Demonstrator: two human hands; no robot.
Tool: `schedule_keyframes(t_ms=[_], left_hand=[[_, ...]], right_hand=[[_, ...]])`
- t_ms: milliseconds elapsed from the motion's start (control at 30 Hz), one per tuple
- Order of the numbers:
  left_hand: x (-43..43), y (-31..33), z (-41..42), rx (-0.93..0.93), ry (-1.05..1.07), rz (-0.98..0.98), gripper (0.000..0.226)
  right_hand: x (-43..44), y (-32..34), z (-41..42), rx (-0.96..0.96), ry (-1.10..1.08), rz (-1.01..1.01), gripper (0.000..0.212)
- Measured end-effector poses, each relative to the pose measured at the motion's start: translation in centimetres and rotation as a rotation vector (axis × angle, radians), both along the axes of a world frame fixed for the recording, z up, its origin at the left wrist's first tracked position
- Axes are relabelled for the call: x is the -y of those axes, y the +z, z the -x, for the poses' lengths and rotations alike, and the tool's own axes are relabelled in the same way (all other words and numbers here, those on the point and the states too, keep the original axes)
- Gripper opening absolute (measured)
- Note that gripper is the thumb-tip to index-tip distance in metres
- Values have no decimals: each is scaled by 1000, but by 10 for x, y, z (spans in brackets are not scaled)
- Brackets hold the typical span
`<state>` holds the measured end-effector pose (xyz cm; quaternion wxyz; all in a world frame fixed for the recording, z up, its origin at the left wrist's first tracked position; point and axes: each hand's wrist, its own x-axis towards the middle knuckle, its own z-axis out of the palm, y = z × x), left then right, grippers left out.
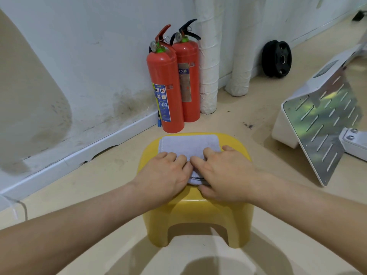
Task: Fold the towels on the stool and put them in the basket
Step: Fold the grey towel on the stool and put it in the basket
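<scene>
**Two hands flatten a towel on a yellow stool**

At the far left a scuffed white wall [79, 56] runs down to the floor. It plays no part in the work.

Moving right, the person's left hand [164, 173] lies palm down on the near left part of a pale grey towel [190, 143]. Its fingers are close together and pressed onto the cloth, probably to pin the layers so that a fold holds.

The towel lies flat on the seat of a low yellow stool [198, 215]. It covers the middle and far side of the seat, and its near edge is bunched into a thick fold between the two hands. It looks folded at least once already (layered edges show at its far left corner).

Behind the stool, two red fire extinguishers [168, 86] stand against the wall.

The right hand [226, 175] rests on the near right part of the towel, touching the left hand. Its fingers are spread across the cloth and its thumb lies along the near fold. Whether the thumb hooks under that fold cannot be told. The hand's position suggests it is smoothing the cloth or readying the next fold.

Further right, wrapped white pipes [208, 66] stand by the wall and a black weight plate [276, 58] leans against it. A slotted metal panel [325, 124] sits on the floor at the far right.

No basket is in view, so the placing step looks not yet begun.
</scene>
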<state>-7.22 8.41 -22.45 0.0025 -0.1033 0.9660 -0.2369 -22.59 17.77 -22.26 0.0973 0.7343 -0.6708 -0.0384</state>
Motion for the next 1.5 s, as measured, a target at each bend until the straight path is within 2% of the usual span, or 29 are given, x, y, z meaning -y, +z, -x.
schedule_keyframes(t_ms=[67, 167, 233, 300, 333, 400, 467, 567, 633, 700, 767, 800, 867, 934, 1000, 1100, 1234, 1400, 1500], left_hand=[[5, 0, 1, -54, -33, 16, 19], [6, 7, 4, -116, 35, -82, 15], [3, 6, 4, -129, 91, -146, 24], [-2, 5, 4, -128, 136, -201, 35], [-2, 4, 5, -115, 148, -199, 38], [-1, 8, 8, -66, 116, -180, 31], [2, 16, 11, -10, 100, -252, 18], [6, 39, 17, 128, 272, -588, 17], [12, 50, 20, 140, 398, -815, 18], [23, 51, 16, 76, 475, -995, 15], [33, 46, 10, -43, 546, -1215, 21], [37, 43, 8, -116, 583, -1322, 20], [43, 33, 6, -248, 615, -1426, 12], [47, 23, 4, -344, 637, -1433, 12], [51, 17, 3, -379, 618, -1397, 21], [51, 18, 3, -319, 511, -1190, 35], [47, 12, 7, -383, 451, -1062, 23], [55, 2, 9, -261, 384, -763, 51], [63, -2, 8, -204, 360, -735, 58]], right_hand=[[-1, -7, 1, -14, -29, 20, 28], [-5, -15, -7, -13, 5, 113, 15], [-6, -17, -9, 7, 39, 165, 5], [-2, -19, -4, 31, 53, 204, 13], [1, -15, -2, 45, 51, 217, 8], [6, -5, 4, 70, 42, 152, 13], [12, 11, 9, 64, -1, -21, 12], [18, 27, 11, 159, -21, -207, 17], [22, 37, 17, 298, -74, -337, 13], [21, 44, 26, 473, -120, -466, 6], [17, 50, 32, 570, -110, -542, 26], [17, 49, 34, 575, -86, -521, 33], [20, 39, 38, 531, -45, -369, 29], [25, 29, 41, 543, -69, -240, 20], [29, 23, 44, 601, -114, -228, 11], [36, 22, 43, 587, -120, -285, 10], [46, 21, 43, 659, -174, -355, 22], [55, 27, 46, 675, -223, -477, 31], [60, 31, 45, 599, -237, -517, 40]])
